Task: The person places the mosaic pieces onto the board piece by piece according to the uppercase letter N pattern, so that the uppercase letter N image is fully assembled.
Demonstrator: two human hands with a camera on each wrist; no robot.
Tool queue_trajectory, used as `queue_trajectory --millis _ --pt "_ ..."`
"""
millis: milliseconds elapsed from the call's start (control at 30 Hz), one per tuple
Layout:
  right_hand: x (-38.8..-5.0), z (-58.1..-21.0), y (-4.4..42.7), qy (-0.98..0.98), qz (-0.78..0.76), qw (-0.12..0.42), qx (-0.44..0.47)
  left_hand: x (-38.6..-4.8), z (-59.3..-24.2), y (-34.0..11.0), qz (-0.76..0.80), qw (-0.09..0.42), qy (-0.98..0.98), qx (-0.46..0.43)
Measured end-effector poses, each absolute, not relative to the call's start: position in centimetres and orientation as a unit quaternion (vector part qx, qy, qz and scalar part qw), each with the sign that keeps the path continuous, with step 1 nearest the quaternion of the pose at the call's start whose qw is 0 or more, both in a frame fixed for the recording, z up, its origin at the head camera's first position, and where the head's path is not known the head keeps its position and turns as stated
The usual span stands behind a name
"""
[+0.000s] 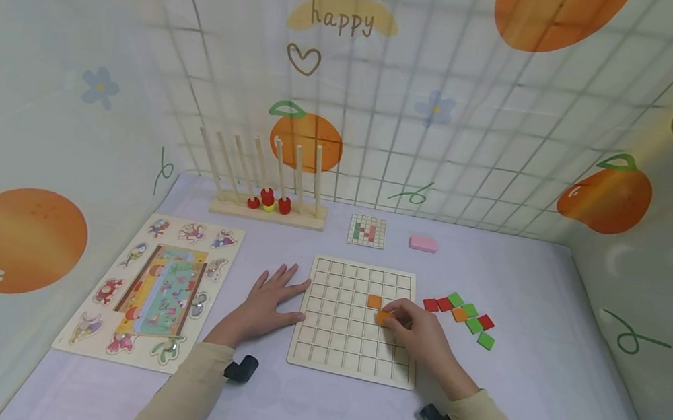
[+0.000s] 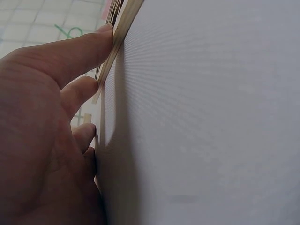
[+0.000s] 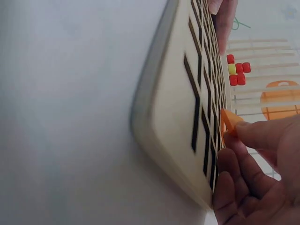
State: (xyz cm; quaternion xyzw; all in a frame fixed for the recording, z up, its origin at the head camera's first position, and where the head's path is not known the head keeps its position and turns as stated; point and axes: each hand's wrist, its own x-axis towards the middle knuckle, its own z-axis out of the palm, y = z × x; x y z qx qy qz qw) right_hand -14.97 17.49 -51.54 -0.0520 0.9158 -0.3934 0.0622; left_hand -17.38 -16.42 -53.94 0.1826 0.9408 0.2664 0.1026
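The orange tile (image 1: 382,318) pinched by the right hand (image 1: 422,333) is best lowered squarely, the board (image 1: 330,339) steadied by the outspread left hand (image 1: 267,307).

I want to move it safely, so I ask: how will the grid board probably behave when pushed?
The grid board is probably stiff, as its wooden-looking edges run straight. It would likely slide rather than roll, since it lies flat on the table. The unheld orange square on it might shift if the board tilts.
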Motion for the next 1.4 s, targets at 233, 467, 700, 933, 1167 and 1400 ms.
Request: queue_trajectory --millis 233,467,700,933,1167,1400 --pt "-15.2 -51.6 16.7 0.922 -0.380 0.052 -0.061 -17.4 -53.9 -16.5 0.270 0.101 0.940 0.184" --pt "-15.4 -51.8 16.2 0.922 -0.376 0.044 -0.082 -17.5 -54.1 -16.5 0.267 0.104 0.941 0.182" --pt "-15.5 -51.8 16.0 0.921 -0.374 0.043 -0.101 -17.5 -54.1 -16.5 0.273 0.100 0.939 0.181" --pt "-15.6 -51.9 15.8 0.928 -0.352 0.036 -0.114 -17.4 -54.1 -16.4 0.271 0.102 0.940 0.179" --pt "-15.7 -52.2 15.7 0.934 -0.338 0.034 -0.106 -17.4 -54.0 -16.4 0.272 0.104 0.940 0.177" --pt "-15.6 -52.1 15.7 0.937 -0.331 0.034 -0.108 -17.4 -54.0 -16.4 0.271 0.103 0.940 0.178"
